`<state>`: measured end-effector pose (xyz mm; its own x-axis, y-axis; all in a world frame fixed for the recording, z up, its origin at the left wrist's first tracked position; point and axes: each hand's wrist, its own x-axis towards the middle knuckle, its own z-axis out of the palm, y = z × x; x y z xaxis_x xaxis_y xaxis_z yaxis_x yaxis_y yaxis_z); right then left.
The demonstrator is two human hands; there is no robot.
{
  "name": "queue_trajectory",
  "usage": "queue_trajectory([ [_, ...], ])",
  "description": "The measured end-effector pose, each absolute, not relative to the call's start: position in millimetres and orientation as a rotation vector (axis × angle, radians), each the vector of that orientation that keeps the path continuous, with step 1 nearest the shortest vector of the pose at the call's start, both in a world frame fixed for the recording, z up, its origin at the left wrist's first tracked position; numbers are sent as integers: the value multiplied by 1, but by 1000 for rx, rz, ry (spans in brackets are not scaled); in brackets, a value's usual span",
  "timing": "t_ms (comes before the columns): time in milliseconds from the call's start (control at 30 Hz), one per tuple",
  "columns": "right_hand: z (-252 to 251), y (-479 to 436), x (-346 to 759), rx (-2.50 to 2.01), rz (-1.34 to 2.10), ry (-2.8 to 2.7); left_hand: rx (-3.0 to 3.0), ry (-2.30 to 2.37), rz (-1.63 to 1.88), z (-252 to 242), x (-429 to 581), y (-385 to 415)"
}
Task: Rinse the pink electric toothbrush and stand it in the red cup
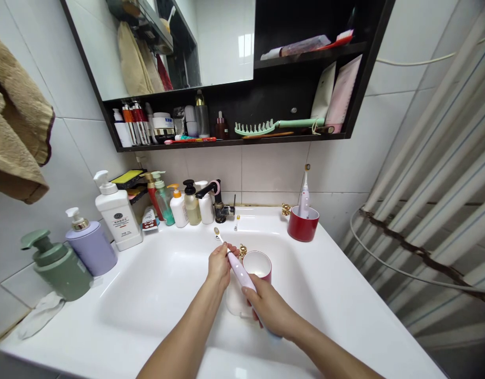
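Over the white sink, both hands hold a pale pink electric toothbrush (pixel 238 267), tilted with its brush end up and to the left. My right hand (pixel 271 305) is wrapped round the lower handle. The fingers of my left hand (pixel 220 263) are closed at the neck, just below the brush head (pixel 218 233); their exact grip is partly hidden. Just behind the toothbrush, in the basin, is a red cup (pixel 258 263) with a white inside and a gold handle. Under my right hand lies a pale flat piece (pixel 236 302), mostly hidden.
A black faucet (pixel 219 202) stands behind the sink (pixel 155 295). Several pump bottles (pixel 118 218) line the left side. At the back right, a red cup (pixel 303 226) holds another electric toothbrush (pixel 304 197). A dark cabinet (pixel 222 143) hangs above; white pipes (pixel 435 210) run at right.
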<state>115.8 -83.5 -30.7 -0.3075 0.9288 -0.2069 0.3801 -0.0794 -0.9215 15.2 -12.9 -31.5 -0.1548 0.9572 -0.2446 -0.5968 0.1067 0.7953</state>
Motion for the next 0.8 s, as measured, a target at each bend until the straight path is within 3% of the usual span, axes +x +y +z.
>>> queue_trajectory([
  [100,-31,-84,115,-1476,1122,-1800,490,955,1470,-31,16,-13],
  [267,-26,-85,113,-1375,1573,-1606,446,969,1463,-29,16,-13],
  [467,-28,-84,114,-1502,1133,-1796,453,958,1470,-30,16,-12],
  [633,-28,-85,114,-1363,1576,-1613,446,970,1459,-32,15,-11],
  [800,-30,-85,114,-1494,1137,-1801,454,968,1480,-32,15,-10],
])
